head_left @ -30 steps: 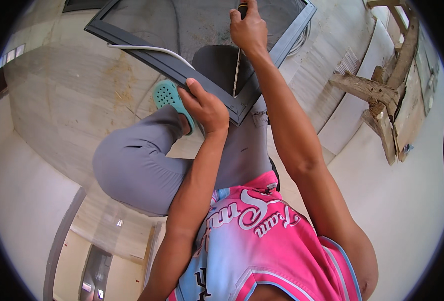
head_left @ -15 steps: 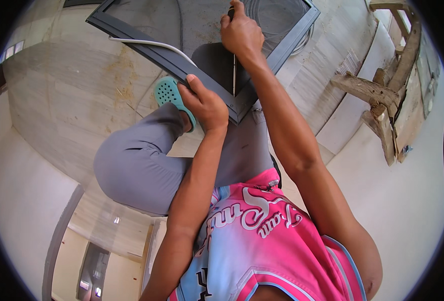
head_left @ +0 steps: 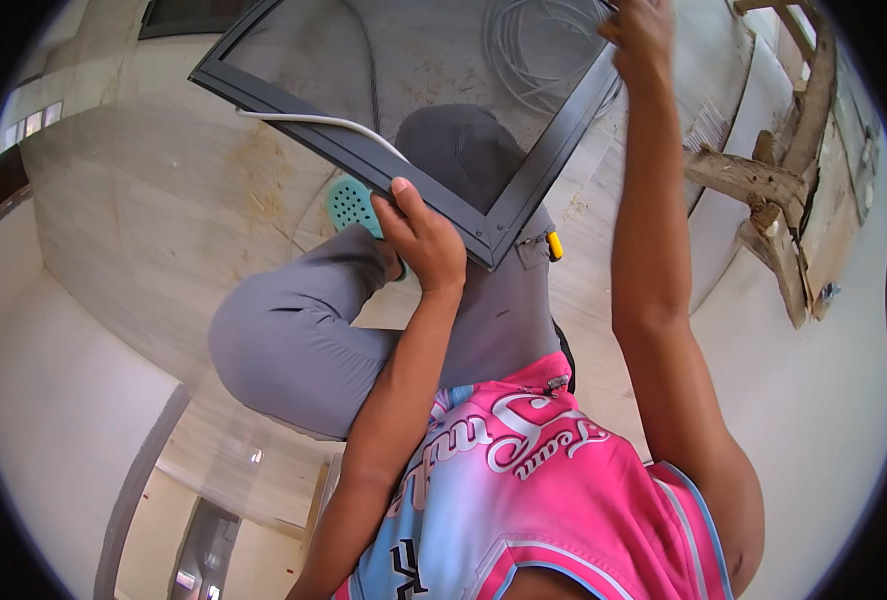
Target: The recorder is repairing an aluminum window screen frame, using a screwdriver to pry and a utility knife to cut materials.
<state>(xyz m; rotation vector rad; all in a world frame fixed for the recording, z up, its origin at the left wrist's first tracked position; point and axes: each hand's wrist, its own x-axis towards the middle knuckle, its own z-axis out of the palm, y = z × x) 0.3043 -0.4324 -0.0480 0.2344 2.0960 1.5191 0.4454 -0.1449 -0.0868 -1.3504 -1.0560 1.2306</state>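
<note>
A dark grey framed mesh screen [head_left: 315, 138] tilts over my lap, and my knee shows through its mesh. My left hand [head_left: 425, 240] is closed on the frame's near-left rail, its thumb on top. A white cord [head_left: 335, 123] runs along that rail towards the thumb. At the far-right corner my right hand [head_left: 646, 42] has its fingers bent over the frame; they are slightly blurred and partly cut off by the picture's top. No screwdriver shows in that hand. A small yellow-ended object [head_left: 554, 246] sits at my trouser pocket, beside the frame's near corner.
Rough timber pieces [head_left: 753, 185] stand at the right by the pale wall. Coiled cable [head_left: 538, 60] shows through the mesh. My teal clog [head_left: 351, 207] rests on the tiled floor [head_left: 153, 200], where brownish debris lies. A dark panel [head_left: 188, 18] is at the far left.
My right hand has moved right, from above the mesh with a screwdriver to the frame's far-right corner. The frame has shifted slightly right and nearer, with my left hand still on it.
</note>
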